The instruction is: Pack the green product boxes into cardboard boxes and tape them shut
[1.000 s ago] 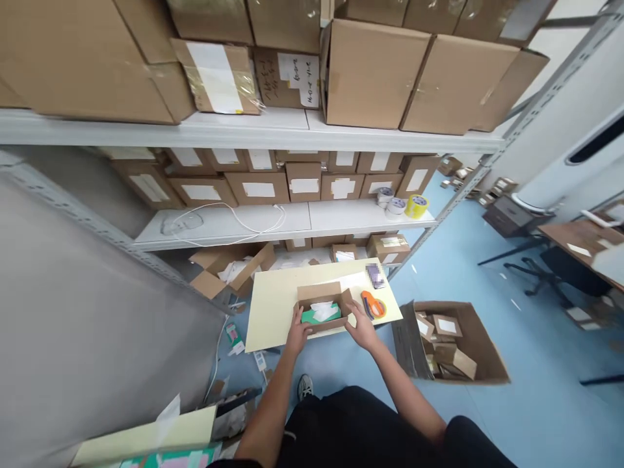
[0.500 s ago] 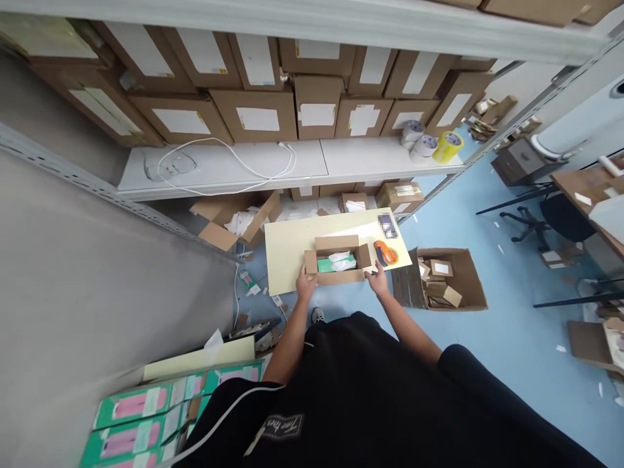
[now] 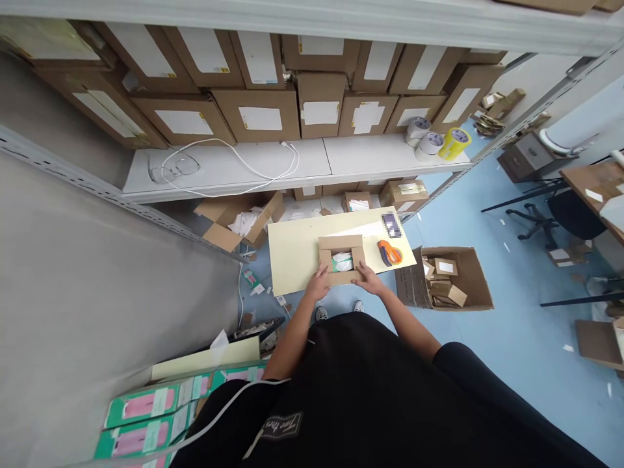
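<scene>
A small cardboard box point(image 3: 347, 277) sits on the pale yellow board in front of me. Its two short side flaps are folded inward, while the long flaps at the back and front stand outward. Through the gap shows a green item point(image 3: 336, 266) with crumpled white paper point(image 3: 343, 257) on it. My left hand point(image 3: 318, 283) holds the left end, fingers on that flap. At the other end, my right hand point(image 3: 369, 280) grips the right flap and side. Just right of the box lies an orange tape dispenser point(image 3: 389, 253) with a roll of tape.
The yellow board point(image 3: 292, 260) also carries a dark, pixelated object point(image 3: 391, 225). On the floor to the right stands a large open carton point(image 3: 470, 279) of small boxes. A shelf point(image 3: 253, 156) ahead holds boxes, tape rolls point(image 3: 429, 144) and a white cable point(image 3: 238, 158).
Both hands have moved inward over the box ends, folding the two short side flaps in over the contents. The view has shifted slightly.
</scene>
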A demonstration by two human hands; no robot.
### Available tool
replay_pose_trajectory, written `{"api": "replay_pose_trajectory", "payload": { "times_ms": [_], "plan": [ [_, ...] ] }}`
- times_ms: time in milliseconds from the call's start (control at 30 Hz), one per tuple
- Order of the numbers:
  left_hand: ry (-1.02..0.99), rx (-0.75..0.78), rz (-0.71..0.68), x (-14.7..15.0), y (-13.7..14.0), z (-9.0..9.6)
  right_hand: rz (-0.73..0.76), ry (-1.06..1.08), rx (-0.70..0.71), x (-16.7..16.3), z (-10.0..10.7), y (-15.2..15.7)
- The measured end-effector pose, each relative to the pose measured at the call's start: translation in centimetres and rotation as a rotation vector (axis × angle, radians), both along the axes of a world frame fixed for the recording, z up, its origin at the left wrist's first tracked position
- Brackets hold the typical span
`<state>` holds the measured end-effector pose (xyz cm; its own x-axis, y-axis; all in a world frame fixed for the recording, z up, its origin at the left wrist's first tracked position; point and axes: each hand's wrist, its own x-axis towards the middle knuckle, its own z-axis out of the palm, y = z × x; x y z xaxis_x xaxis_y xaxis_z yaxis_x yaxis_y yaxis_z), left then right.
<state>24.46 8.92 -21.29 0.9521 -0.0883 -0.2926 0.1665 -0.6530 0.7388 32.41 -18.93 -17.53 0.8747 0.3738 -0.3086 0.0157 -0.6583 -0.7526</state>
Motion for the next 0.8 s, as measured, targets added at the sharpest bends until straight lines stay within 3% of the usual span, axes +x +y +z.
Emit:
{"api": "replay_pose_trajectory", "payload": {
  "times_ms": [100, 267, 433, 567, 700, 800],
  "plan": [
    [0.051, 0.004, -0.004, 0.9, 1.3, 0.5, -0.014, -0.021, 0.013, -0.6, -0.1, 0.3],
    [-0.03, 0.036, 0.122, 2.6, 1.4, 1.4, -0.294, -0.022, 0.085, 0.1, -0.4, 0.5],
    [-0.096, 0.076, 0.298, 3.5, -0.7, 1.6, -0.404, -0.006, -0.106, 1.9, -1.4, 1.4],
    [-0.04, 0.058, 0.341, 5.2, -0.2, 1.8, -0.461, 0.063, -0.192, 2.2, -2.4, 1.5],
    [-0.028, -0.098, 0.321, 8.8, 1.6, 2.4, -0.48, 0.144, -0.183, 2.5, -3.0, 1.2],
    [0.009, -0.258, 0.419, 10.6, 2.3, 2.5, -0.501, 0.201, -0.165, 3.0, -3.5, 1.2]
  ]
}}
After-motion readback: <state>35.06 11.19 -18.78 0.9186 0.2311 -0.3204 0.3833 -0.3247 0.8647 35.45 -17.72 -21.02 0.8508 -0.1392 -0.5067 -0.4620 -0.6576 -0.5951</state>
